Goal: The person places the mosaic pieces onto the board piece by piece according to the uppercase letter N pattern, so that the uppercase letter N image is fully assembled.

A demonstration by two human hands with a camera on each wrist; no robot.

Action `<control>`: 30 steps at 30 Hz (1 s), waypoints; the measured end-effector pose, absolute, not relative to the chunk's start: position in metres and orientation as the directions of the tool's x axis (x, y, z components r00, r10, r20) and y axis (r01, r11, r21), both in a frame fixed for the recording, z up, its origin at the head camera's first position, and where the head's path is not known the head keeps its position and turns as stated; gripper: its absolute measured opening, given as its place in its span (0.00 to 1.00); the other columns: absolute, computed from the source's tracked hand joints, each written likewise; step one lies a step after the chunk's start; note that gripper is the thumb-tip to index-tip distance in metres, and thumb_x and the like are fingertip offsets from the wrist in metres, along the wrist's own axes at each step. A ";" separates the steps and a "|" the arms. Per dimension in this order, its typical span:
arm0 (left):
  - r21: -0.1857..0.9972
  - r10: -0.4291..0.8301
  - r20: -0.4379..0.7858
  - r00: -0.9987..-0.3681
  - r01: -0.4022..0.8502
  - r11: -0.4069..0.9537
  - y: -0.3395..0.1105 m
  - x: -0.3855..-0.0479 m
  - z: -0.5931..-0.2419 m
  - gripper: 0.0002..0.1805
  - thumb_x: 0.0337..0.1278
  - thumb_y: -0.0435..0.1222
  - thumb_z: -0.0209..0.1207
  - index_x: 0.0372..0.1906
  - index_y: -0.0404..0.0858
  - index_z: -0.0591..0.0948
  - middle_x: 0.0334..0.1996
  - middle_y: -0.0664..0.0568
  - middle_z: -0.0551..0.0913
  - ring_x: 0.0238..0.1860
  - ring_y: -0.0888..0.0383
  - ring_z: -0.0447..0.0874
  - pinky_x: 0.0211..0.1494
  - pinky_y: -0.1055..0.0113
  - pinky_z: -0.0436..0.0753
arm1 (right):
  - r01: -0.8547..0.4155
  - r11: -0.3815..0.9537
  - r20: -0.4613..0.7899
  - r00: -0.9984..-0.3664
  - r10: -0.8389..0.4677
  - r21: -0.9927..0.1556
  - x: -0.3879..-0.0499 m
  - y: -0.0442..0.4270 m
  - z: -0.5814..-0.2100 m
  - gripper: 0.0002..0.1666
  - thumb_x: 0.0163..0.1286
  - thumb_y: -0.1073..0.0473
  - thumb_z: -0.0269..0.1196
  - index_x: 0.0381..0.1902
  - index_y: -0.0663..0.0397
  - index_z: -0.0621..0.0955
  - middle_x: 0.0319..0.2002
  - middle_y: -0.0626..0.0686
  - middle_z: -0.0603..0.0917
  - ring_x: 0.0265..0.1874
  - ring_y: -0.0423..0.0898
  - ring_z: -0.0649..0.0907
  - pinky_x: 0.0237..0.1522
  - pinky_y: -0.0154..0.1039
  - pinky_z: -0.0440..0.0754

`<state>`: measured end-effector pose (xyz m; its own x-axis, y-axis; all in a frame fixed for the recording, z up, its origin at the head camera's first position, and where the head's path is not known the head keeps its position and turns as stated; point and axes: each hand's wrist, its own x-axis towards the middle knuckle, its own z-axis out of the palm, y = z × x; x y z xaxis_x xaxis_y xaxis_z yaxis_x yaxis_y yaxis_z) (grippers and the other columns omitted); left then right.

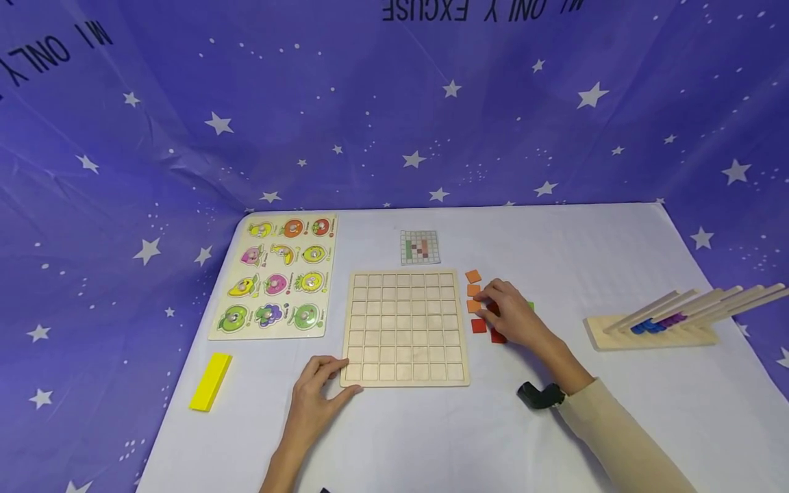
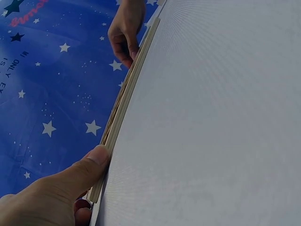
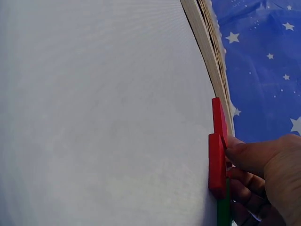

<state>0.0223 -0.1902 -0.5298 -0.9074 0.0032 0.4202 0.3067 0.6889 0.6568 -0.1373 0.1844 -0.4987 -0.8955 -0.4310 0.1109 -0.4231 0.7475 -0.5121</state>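
The grid board (image 1: 403, 322) lay face up between the left and right edges of the desk (image 1: 616, 253). Nearly square, it had no clear long axis; its sides ran roughly with the far edge. The left hand (image 1: 308, 400) gripped its near left corner. Well apart, the right hand (image 1: 510, 313) reached among orange tiles (image 1: 473, 290) and red tiles (image 1: 479, 326); any pinch could not be made out. This looked like picking a tile; the next move probably called for a level lift.
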 end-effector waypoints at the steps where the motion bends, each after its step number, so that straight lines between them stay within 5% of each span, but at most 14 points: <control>1: 0.660 0.001 0.419 -0.908 0.305 0.687 -0.190 0.022 -0.530 0.28 0.25 0.35 0.82 0.43 0.38 0.86 0.41 0.54 0.78 0.37 0.60 0.78 0.44 0.82 0.76 | -0.421 0.748 0.108 -0.896 -0.430 -0.513 -0.138 0.185 -0.499 0.14 0.60 0.63 0.72 0.44 0.59 0.84 0.42 0.53 0.79 0.43 0.49 0.75 0.48 0.47 0.79; 20: 0.666 -0.005 0.419 -0.908 0.304 0.681 -0.189 0.022 -0.529 0.27 0.26 0.35 0.81 0.43 0.38 0.86 0.41 0.53 0.78 0.38 0.62 0.77 0.44 0.83 0.75 | -0.486 0.693 0.186 -0.866 -0.465 -0.533 -0.140 0.186 -0.494 0.14 0.57 0.58 0.74 0.38 0.57 0.83 0.40 0.49 0.79 0.41 0.45 0.75 0.43 0.43 0.79; 30: 0.671 -0.005 0.420 -0.908 0.307 0.676 -0.190 0.023 -0.530 0.27 0.26 0.35 0.81 0.43 0.39 0.86 0.42 0.53 0.78 0.38 0.61 0.78 0.46 0.85 0.74 | -0.604 0.600 0.294 -0.790 -0.538 -0.526 -0.150 0.158 -0.481 0.11 0.58 0.62 0.72 0.39 0.58 0.83 0.39 0.54 0.80 0.40 0.47 0.75 0.40 0.41 0.79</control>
